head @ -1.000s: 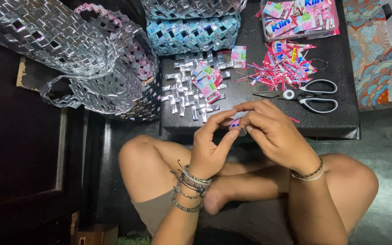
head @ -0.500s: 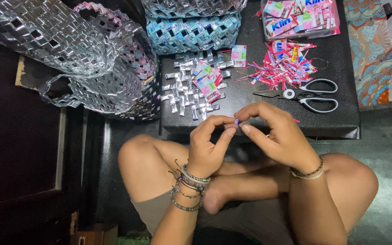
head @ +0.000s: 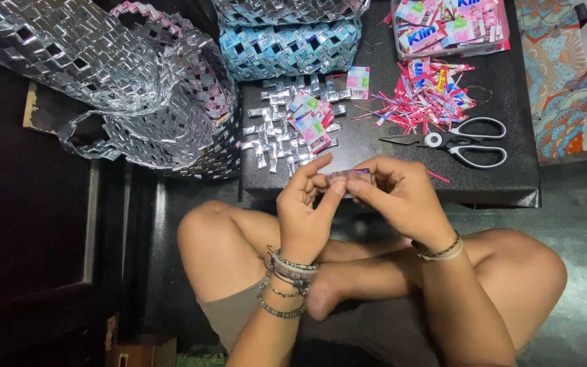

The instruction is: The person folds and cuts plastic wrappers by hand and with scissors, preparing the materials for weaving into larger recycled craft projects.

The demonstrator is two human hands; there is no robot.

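At the centre of the frame, a small folded wrapper strip (head: 351, 176) is held between both hands just above the near edge of the dark counter (head: 375, 156). The left hand (head: 307, 207) is closed to a pinch on the strip's left end, thumb against forefinger; the right hand (head: 402, 197) is closed likewise on its right end, the remaining fingers curled. The fold is judged best made with the strip kept taut and level, the edges matched before the crease is pressed, and the pressure drawn along the crease by the thumb tips, so that the foil does not spring open. In the upper middle of the frame a heap of folded silver and coloured pieces (head: 293, 132) is seen on the counter; to its right lie pink cuttings (head: 422, 95) and, below them, scissors (head: 460, 143). A tray of uncut wrappers (head: 450, 24) is shown at the upper right, a blue woven basket (head: 290, 47) at top centre, and silver woven bags (head: 123, 88) at the upper left.
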